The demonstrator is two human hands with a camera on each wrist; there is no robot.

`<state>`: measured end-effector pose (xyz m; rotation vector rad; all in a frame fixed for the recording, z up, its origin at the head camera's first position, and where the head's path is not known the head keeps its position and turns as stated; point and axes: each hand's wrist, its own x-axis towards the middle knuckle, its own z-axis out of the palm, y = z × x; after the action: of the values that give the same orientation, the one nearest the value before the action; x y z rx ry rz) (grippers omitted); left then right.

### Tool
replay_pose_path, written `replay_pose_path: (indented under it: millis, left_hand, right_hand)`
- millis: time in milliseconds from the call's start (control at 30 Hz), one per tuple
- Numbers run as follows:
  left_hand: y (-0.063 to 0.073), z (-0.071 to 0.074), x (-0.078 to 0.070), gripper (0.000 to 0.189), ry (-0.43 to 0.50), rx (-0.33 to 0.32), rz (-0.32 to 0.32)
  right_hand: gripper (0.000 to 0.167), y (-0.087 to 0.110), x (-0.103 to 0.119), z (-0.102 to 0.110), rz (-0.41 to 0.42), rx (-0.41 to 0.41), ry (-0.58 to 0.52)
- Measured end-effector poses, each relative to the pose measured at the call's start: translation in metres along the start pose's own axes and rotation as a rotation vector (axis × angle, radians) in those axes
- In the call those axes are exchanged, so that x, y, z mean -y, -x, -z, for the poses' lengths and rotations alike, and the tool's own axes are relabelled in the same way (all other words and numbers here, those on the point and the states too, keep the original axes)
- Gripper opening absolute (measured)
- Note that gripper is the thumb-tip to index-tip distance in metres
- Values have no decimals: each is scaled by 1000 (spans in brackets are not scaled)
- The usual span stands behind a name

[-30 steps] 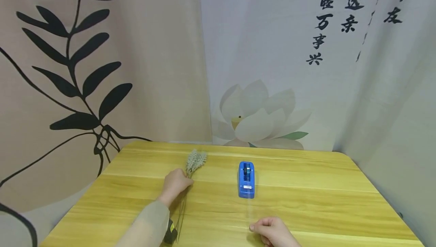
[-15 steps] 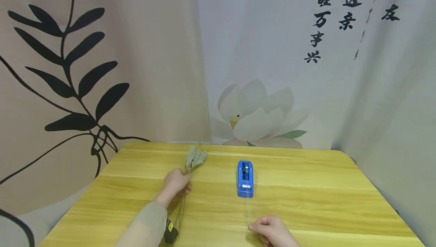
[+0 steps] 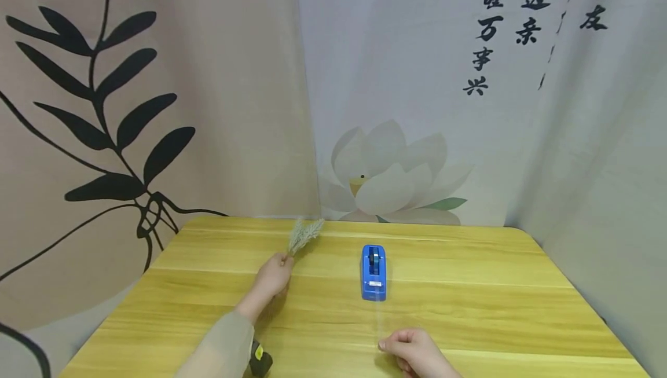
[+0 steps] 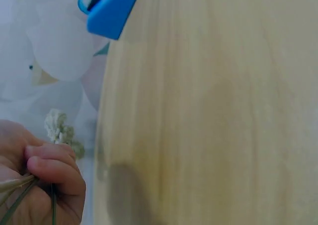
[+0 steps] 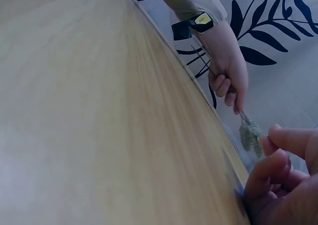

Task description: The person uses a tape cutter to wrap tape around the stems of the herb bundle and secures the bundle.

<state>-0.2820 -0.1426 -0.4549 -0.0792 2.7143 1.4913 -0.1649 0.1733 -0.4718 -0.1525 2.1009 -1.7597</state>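
Observation:
My left hand (image 3: 273, 275) grips a small bunch of dried flowers (image 3: 303, 235), its pale grey-green heads pointing up and to the right. In the left wrist view, curled fingers (image 4: 54, 166) close round the thin stems (image 4: 17, 190). Right of that hand stands a blue tape dispenser (image 3: 373, 274) on the table. A clear strip of tape (image 3: 378, 320) runs from it toward me, and my right hand (image 3: 416, 352) pinches its end between thumb and forefinger. From the right wrist, the flower heads (image 5: 250, 134) show beyond the right hand; the tape itself cannot be made out there.
The wooden table (image 3: 469, 285) reaches back to a printed curtain (image 3: 417, 77) with leaves, a lotus and writing. A black wrist device (image 3: 259, 359) with a yellow mark sits at the left sleeve.
My left hand has raised the dried flowers and turned, so the stems below it no longer show in the head view. The right hand and dispenser stay put; the view shifts slightly.

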Motion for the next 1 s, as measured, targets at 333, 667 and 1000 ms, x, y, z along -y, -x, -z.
replay_pose_path:
  millis: [333,667,1000]
  left_hand:
    - [12,16,-28,41,160,12,22]
    - [21,35,-41,28,283,89,-14]
    - [46,40,-39,32,283,211,-86]
  right_hand:
    - [24,1,0,-1,-21,-10,13]
    - [29,1,1,-2,3,-12,4]
    - [27,1,-2,-2,-3,-28,-1]
